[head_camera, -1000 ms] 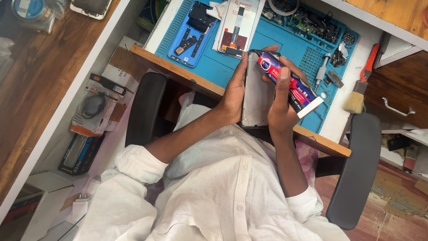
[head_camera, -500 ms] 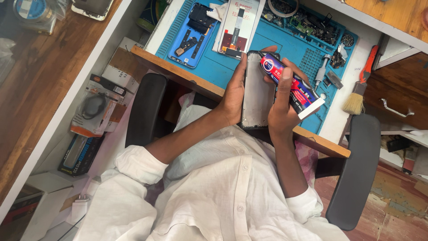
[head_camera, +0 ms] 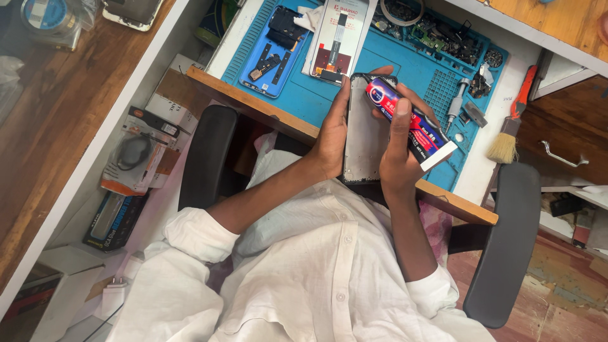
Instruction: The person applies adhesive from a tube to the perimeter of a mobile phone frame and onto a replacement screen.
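The left hand (head_camera: 330, 136) grips the edge of a phone frame (head_camera: 366, 130), held upright over the worktop (head_camera: 253, 104) edge. The right hand (head_camera: 399, 149) is clamped on a glue tube (head_camera: 408, 123) against the frame. Behind lie a blue mat (head_camera: 329, 95), a screwdriver (head_camera: 455, 109), a brush (head_camera: 512, 120) and a blue phone back (head_camera: 273, 50).

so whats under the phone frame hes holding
Under the phone frame you can see the blue mat and the desk's wooden edge. Whatever lies directly beneath it is covered.
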